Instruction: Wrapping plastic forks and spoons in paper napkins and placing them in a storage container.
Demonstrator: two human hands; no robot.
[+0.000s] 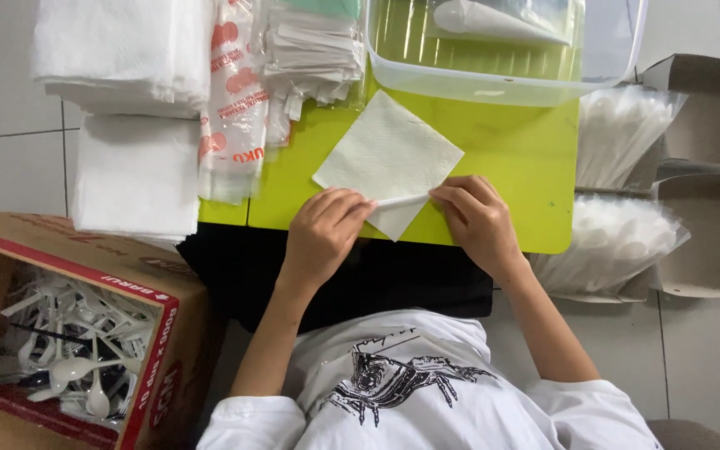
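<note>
Fingers of left hand and right hand pinch the napkin corner rolled around a white stick; loose pinching may unroll it.

A cardboard box filled with white plastic spoons is seen at the lower left. Stacked white napkins are piled above it, and a clear plastic tub is set at the top.

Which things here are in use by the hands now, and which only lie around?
In use: left hand, right hand, white napkin, green board.

Lying around: napkin stacks, carton of plastic spoons, clear tub, bagged white cutlery.
</note>
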